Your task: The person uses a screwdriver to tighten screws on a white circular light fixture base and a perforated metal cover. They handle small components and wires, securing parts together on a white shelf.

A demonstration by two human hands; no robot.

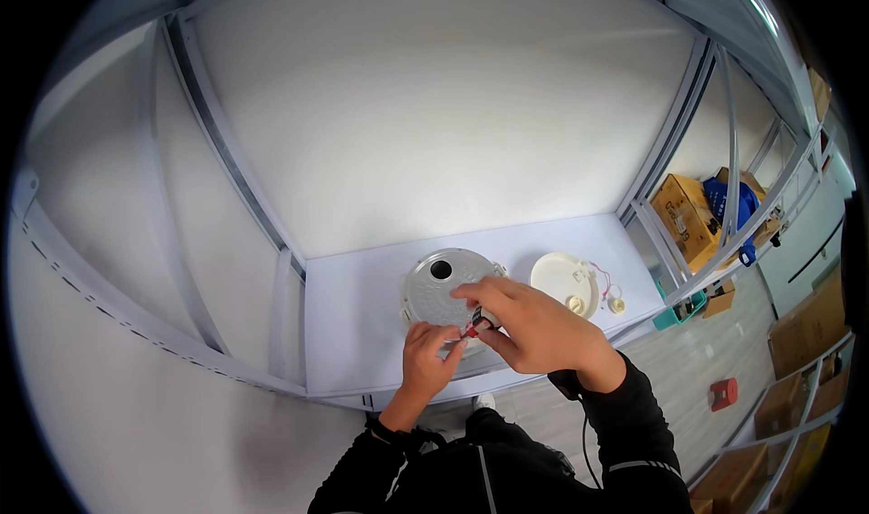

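My right hand [534,324] is closed around a small red, black and white tool [478,322], whose full shape is hidden by the fingers. The tool points left toward my left hand [429,358]. The thumb and fingers of that hand are drawn together at the tool's tip; what they pinch is too small to make out. Just beyond both hands lies a round silver metal disc [434,299] with a dark round hole and a pale rim. My right hand covers part of its near right side.
To the right of the disc rests a cream round cover [552,279] with a small round fitting on it. Pink wires [605,283] and a cream fitting [617,306] lie beside it. Metal frame posts flank the white table [353,333]. A red stool [723,394] stands on the floor.
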